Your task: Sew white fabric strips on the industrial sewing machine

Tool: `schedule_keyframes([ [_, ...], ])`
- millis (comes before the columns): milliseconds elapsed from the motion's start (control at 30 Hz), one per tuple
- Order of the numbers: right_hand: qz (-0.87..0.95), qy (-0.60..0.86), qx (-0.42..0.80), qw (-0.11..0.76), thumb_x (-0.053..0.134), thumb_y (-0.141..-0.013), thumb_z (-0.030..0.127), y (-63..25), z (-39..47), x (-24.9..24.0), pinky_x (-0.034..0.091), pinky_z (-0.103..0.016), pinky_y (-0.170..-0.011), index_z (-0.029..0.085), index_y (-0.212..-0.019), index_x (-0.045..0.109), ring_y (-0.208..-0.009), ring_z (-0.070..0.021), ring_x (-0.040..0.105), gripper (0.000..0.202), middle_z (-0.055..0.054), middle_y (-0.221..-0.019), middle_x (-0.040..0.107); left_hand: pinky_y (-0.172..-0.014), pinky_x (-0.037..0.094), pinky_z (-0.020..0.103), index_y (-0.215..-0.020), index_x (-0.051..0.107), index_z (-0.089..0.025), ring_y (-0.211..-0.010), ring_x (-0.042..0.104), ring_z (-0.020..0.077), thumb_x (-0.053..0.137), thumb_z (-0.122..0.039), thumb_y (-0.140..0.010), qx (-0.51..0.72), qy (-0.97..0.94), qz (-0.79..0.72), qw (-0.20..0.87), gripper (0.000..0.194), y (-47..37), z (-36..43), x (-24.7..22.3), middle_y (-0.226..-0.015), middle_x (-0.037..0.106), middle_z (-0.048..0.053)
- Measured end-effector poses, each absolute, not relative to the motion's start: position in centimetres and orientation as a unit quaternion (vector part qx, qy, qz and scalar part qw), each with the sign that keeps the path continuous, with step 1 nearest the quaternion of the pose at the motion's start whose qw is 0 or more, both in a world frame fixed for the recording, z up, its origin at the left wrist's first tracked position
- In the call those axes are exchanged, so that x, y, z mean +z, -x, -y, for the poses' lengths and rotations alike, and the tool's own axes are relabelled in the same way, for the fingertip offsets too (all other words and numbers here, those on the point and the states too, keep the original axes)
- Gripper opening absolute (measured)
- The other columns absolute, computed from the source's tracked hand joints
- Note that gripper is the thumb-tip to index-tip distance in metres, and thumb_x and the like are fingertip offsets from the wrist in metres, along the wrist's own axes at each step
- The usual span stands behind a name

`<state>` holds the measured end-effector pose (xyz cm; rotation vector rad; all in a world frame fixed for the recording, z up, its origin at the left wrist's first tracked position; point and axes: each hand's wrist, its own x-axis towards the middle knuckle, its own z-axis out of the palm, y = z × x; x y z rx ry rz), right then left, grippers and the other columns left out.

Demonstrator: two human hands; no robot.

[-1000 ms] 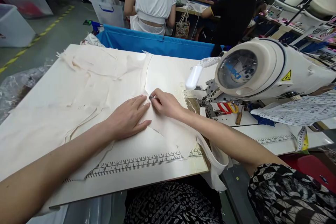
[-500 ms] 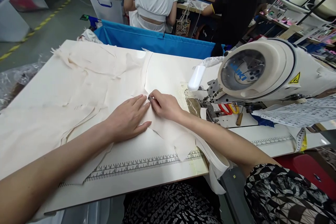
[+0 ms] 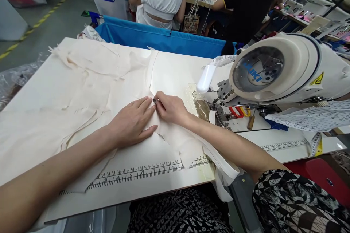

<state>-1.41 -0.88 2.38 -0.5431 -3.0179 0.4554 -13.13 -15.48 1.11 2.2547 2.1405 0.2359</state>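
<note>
Right grip (image 3: 172,109) still pinches a small dark object (image 3: 155,100), left grip (image 3: 133,122) flat on cloth (image 3: 128,87).

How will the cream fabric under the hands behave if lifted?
Probably floppy: the cream fabric lies in soft wrinkles, and a similar strip droops over the edge of the table. It looks thin, so likely light. Its overlapping layers may shift apart unless held together.

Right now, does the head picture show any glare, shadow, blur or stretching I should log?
Head view: soft sheen on the white tabletop, with pale fabric low in contrast against it; sewing machine looks stretched toward the right edge; left hand reads clearly, but the small dark item pinched by the right hand lacks detail.
</note>
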Motion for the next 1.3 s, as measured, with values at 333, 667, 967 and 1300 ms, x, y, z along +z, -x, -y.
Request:
schedule_keyframes([
  [333,0.972,0.178,0.156,-0.007,0.043,-0.091,0.016,-0.9,0.5,3.8,0.028,-0.03,-0.057,0.019,-0.099,0.057,-0.07,-0.0202,0.06,0.017,-0.005,-0.084,0.072,-0.113,0.039,0.054,-0.137,0.049,-0.003,-0.141,0.04,0.0411,0.034,-0.051,-0.095,0.021,-0.729,-0.684,0.018,0.065,13.2,15.4,1.7,-0.148,0.045,0.026],
  [667,0.952,0.199,0.226,0.053,0.038,-0.097,0.02,-1.7,0.9,2.9,0.035,-0.03,-0.063,0.02,-0.108,0.052,-0.075,-0.0204,0.06,0.018,-0.005,-0.092,0.072,-0.112,0.041,0.051,-0.134,0.049,-0.007,-0.139,0.043,0.0378,0.032,-0.049,-0.095,0.043,-0.738,-0.674,-0.005,0.06,13.1,15.5,1.6,-0.144,0.05,0.023],
  [967,0.957,0.211,0.193,0.048,0.036,-0.099,0.023,-1.4,1.2,2.0,0.031,-0.029,-0.06,0.02,-0.113,0.053,-0.074,-0.0201,0.062,0.022,-0.005,-0.095,0.074,-0.109,0.042,0.054,-0.134,0.051,-0.011,-0.14,0.04,0.0409,0.039,-0.046,-0.095,0.064,-0.743,-0.666,0.013,0.054,13.1,15.6,1.5,-0.143,0.048,0.022],
  [1300,0.965,0.201,0.162,0.031,0.035,-0.1,0.024,-0.9,1.4,2.1,0.026,-0.031,-0.056,0.02,-0.113,0.053,-0.071,-0.0201,0.061,0.023,-0.005,-0.093,0.075,-0.109,0.043,0.053,-0.136,0.05,-0.011,-0.142,0.039,0.04,0.037,-0.046,-0.096,0.032,-0.745,-0.666,0.004,0.056,13.1,15.5,1.6,-0.143,0.049,0.023],
])
